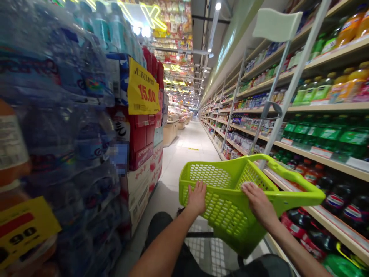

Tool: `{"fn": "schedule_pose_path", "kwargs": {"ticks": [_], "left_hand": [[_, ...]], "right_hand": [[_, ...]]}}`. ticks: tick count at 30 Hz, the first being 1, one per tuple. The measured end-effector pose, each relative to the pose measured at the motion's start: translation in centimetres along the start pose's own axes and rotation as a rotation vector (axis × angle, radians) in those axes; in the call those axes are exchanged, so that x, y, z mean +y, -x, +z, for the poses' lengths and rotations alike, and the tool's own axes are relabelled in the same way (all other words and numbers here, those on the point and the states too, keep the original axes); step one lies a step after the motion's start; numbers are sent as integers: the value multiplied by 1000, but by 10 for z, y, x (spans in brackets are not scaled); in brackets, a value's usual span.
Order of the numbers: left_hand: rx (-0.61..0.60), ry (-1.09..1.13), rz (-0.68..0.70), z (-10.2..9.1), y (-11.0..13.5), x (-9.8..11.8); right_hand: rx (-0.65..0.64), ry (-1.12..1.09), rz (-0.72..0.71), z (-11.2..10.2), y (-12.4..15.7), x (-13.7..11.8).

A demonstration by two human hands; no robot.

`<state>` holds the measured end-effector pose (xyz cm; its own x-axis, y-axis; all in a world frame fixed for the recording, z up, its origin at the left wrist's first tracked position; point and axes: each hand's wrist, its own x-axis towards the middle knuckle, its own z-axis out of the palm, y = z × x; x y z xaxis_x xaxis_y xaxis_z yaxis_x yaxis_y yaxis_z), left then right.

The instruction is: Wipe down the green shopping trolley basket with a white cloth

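A lime-green plastic shopping cart (227, 207) with a perforated basket stands sideways before me, its handle (288, 173) toward the right. My left hand (197, 197) grips the near rim of the basket close to its left end, fingers over the edge. Farther right on the same rim, my right hand (259, 200) has its fingers closed on a small white cloth or tissue (247, 185), mostly hidden under them. The cloth appears to touch the rim. My bent legs show below the basket.
Stacked packs of bottled water (57, 127) and drink cartons (141, 142) rise close on the left, with a yellow price sign (143, 88). Shelves of bottled drinks (328, 132) line the right. A pale flag on a pole (276, 25) stands beyond the cart. The tiled aisle (190, 134) runs ahead.
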<state>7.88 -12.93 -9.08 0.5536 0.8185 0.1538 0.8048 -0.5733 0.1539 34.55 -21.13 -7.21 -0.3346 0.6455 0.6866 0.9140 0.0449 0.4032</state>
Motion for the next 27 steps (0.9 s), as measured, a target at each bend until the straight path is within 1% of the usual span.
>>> {"fn": "schedule_pose_path", "kwargs": {"ticks": [1,4,5,6,7,8,11,12,13,14,15,18,19,20,21,22,25,26,27], "left_hand": [[-5,-2,-4,0,0,-1],[-27,-1,-30,0,-2,1],[-33,5,-36,1,-3,1],[-38,13,-40,1,-4,2],[-39,20,-40,2,-5,3],[-39,24,-40,3,-6,3],[-33,25,-32,5,-6,0],[-27,22,-28,6,-6,-1],[-20,17,-23,6,-6,-2],[-12,13,-20,7,-6,-3],[-6,11,-18,7,-6,-3],[-1,20,-33,8,-7,0],[-3,27,-40,8,-7,2],[-4,31,-47,8,-7,4],[-3,34,-49,8,-7,6],[0,36,-44,9,-7,6],[16,31,-16,11,-6,5],[23,29,-4,11,-6,3],[29,27,5,12,-5,2]], "right_hand": [[-17,27,30,-4,1,12],[-20,145,205,-22,6,58],[-10,164,244,-26,7,65],[1,159,255,-26,6,63],[17,132,238,-23,3,53],[30,84,195,-17,0,36],[90,-47,26,11,-14,-23],[89,-68,-11,17,-17,-34],[87,-75,-29,20,-19,-37],[75,-71,-26,19,-18,-32],[61,-55,-1,14,-15,-20],[37,26,145,-8,-2,30],[43,46,190,-13,1,40],[53,53,218,-15,1,42],[64,43,225,-13,0,36],[72,14,208,-8,-3,22],[71,-121,60,16,-18,-35],[69,-150,17,22,-21,-48],[71,-165,-10,26,-23,-54]]}}
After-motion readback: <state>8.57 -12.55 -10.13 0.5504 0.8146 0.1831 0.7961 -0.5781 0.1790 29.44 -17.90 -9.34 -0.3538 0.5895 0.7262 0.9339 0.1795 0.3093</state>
